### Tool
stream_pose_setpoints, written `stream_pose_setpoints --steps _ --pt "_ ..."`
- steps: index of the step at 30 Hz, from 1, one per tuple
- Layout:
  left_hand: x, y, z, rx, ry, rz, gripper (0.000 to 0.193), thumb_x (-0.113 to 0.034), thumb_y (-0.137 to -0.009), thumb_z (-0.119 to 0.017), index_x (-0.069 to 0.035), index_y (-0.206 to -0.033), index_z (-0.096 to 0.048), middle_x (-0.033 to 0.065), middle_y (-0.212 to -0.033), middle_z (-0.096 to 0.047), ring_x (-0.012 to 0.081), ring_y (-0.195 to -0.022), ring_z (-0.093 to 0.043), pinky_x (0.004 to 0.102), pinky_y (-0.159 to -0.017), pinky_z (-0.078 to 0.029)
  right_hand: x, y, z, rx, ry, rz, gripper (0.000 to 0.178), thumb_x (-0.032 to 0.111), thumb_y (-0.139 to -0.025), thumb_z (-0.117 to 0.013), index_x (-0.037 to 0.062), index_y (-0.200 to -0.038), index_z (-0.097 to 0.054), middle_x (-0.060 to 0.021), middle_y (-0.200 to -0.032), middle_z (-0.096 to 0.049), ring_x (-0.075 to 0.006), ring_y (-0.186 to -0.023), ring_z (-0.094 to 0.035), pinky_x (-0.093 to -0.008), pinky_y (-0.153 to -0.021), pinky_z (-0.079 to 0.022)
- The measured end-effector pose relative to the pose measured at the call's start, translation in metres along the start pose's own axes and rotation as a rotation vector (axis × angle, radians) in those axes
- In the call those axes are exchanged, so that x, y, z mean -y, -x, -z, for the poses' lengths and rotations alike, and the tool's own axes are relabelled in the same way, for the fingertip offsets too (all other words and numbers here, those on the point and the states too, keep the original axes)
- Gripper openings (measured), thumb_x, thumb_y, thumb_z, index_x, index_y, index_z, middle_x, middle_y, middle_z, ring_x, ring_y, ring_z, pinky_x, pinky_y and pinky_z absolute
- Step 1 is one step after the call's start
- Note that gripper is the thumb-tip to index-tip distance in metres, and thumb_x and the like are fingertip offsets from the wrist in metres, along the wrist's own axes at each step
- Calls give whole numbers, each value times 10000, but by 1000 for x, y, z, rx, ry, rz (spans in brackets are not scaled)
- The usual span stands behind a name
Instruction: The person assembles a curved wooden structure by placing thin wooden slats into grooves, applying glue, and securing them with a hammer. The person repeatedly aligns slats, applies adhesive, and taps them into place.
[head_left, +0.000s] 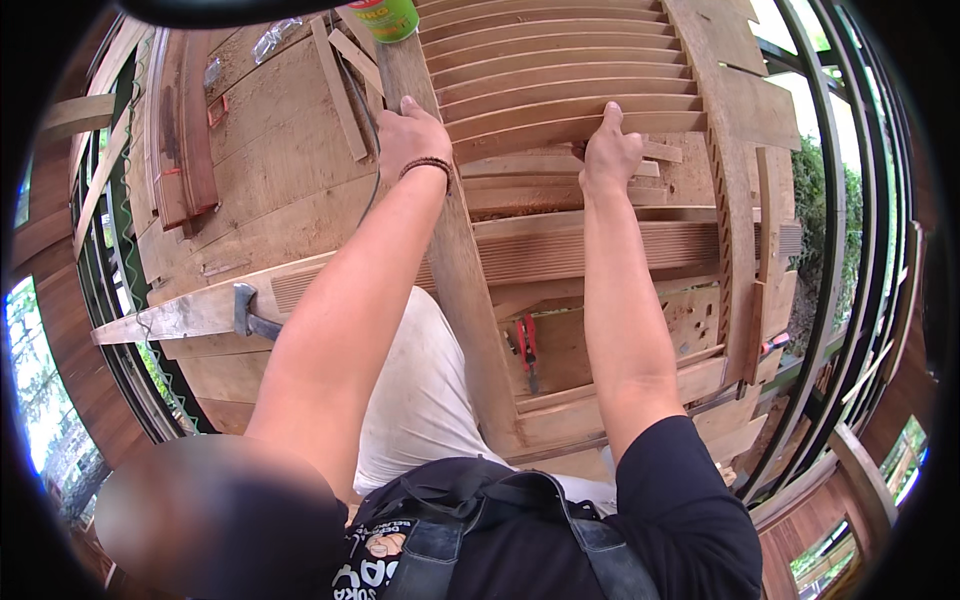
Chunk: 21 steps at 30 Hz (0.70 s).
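A wooden louver frame [465, 290] lies in front of me, with several thin slats [560, 75] set across its far half. The right side rail [735, 225] has a row of slanted slots along its inner edge. My left hand [410, 138] is closed on the left side rail, thumb on top; its other fingers are mostly hidden. The nearest slat [540, 136] is gripped near its right end by my right hand [612, 150], thumb above and fingers curled under. A green can [388, 18] stands at the far end of the left rail.
A hammer [243, 308] lies left of my left forearm on a long board [170, 322]. Inside the frame's near part is a red-and-black tool [528, 345]. Dark reddish boards [185, 120] and loose strips [340, 90] lie at the left. Metal railings [850, 200] run along the right.
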<state>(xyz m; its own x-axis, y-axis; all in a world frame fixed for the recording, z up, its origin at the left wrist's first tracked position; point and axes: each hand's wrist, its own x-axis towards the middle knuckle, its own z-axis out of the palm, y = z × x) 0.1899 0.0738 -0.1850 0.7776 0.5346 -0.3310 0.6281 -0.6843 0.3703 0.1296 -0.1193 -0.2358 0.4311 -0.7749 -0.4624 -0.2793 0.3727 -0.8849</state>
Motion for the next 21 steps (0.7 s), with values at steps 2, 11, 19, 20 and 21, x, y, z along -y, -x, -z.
stream_pose_setpoints --steps 2,11,19,20,21 --pt "1 0 3 19 0 -13 534 -471 -1084 -370 -14 -1285 -560 221 -1285 -672 411 -1191 -653 530 -994 -511 -11 -7 -5 -52 10 77 433 348 -1011 -653 -62 -1035 -516 -192 -949 -659 -234 -617 -659 -359 -455 -537" --pt "15 -23 -4 -29 -17 -106 563 -479 -1067 -387 4 -1302 -558 290 -1277 -661 453 -1192 -640 538 -1020 -491 0 -4 -1 48 -58 0 434 348 -999 -692 -55 -947 -539 -175 -892 -654 -221 -658 -666 -350 -440 -517" --pt "7 -16 -12 -35 -25 -104 572 -486 -1064 -371 1 -1301 -555 288 -1290 -653 465 -1208 -624 553 -1022 -476 -24 -25 1 -78 118 229 650 466 -985 -667 -157 -1139 -565 -323 -1193 -632 -377 -1145 -613 -451 -1023 -463" --pt "7 -15 -12 -31 -26 -102 570 -483 -1065 -368 1 -1303 -553 285 -1298 -650 462 -1215 -620 549 -1025 -475 -23 -38 9 -86 94 207 604 460 -997 -656 -126 -1111 -563 -271 -1135 -638 -322 -1008 -628 -419 -879 -490" --pt "9 -16 -13 -31 -29 -93 569 -480 -1067 -364 1 -1304 -551 282 -1306 -648 460 -1222 -616 545 -1029 -473 -11 -51 17 -86 72 183 560 454 -1009 -645 -95 -1083 -562 -219 -1078 -644 -267 -871 -642 -387 -735 -516"
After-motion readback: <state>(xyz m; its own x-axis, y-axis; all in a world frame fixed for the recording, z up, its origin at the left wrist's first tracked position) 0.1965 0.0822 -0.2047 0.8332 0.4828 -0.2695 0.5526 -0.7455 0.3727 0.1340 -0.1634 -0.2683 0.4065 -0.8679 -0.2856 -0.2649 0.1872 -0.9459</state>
